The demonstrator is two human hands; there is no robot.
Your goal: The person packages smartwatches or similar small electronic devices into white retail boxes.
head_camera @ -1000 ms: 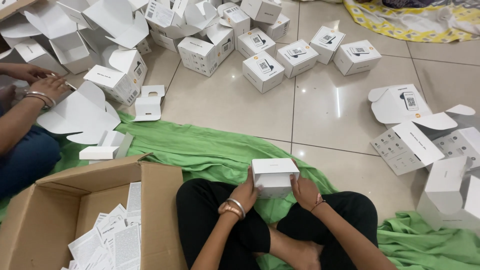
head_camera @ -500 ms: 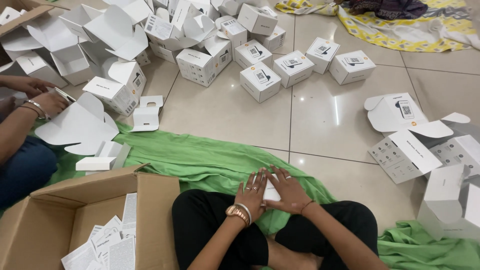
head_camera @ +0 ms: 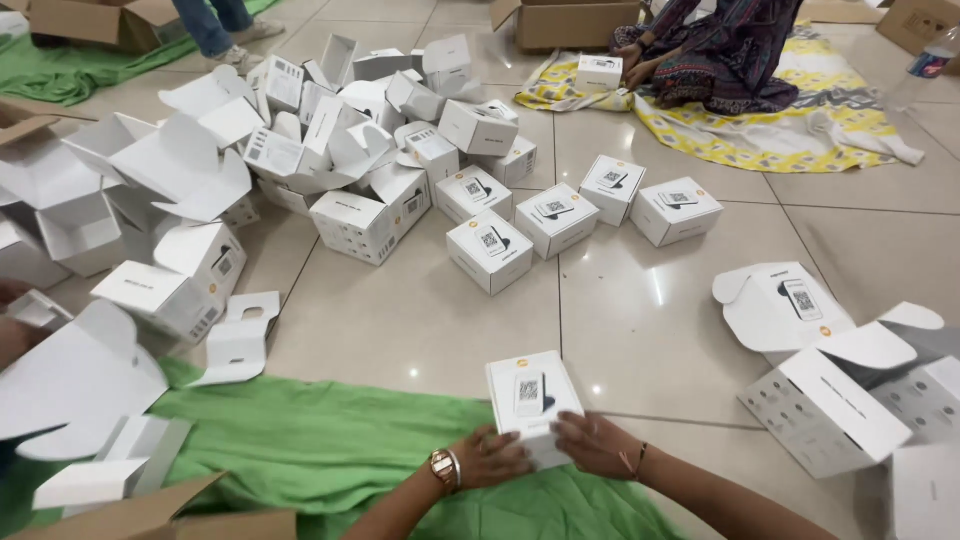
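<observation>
A closed white carton (head_camera: 533, 400) with a printed label on top sits on the tiled floor at the far edge of a green cloth (head_camera: 330, 450). My left hand (head_camera: 492, 458), with a watch on its wrist, presses against the carton's near left side. My right hand (head_camera: 597, 445) grips its near right side. A row of several closed white cartons (head_camera: 556, 222) stands on the tiles further out. Behind them lies a heap of open, unfolded white cartons (head_camera: 330, 120).
Flat and half-folded cartons (head_camera: 820, 400) lie at the right. Another person's hand (head_camera: 12, 335) and loose cartons are at the left, a brown cardboard box (head_camera: 150, 515) at the bottom left. A seated person (head_camera: 720, 50) on a yellow cloth holds a carton at the back.
The view has lifted from my lap toward the floor. My hands have pushed the closed carton forward off my legs onto the tiles at the cloth's edge.
</observation>
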